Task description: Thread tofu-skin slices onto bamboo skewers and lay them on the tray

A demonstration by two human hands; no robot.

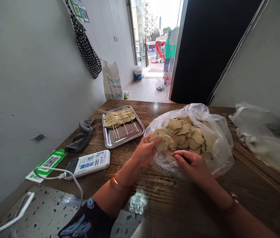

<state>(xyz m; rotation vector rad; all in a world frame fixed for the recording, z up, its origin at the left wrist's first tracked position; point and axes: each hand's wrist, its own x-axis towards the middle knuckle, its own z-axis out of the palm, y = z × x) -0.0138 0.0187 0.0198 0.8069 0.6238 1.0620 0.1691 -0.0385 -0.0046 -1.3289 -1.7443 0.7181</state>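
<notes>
Left hand (146, 148): holds pale slices (160, 134) at the left edge of plastic bag (220, 162).
Right hand (192, 164): fingertips pinch a thin stick (173, 152), its length mostly hidden.
Slices: just left of right fingertips.
Bag: toward tabletop's (159, 188) far edge, right of tray (108, 137).

Left hand (145, 149) holds pale flat slices (160, 135); right hand (191, 162) pinches thin stick (172, 152) beside them, its tip hard to make out. Plastic bag (225, 142) of loose slices (184, 128) on counter (154, 188). Skewered slices (119, 118) on metal tray (109, 141).
</notes>
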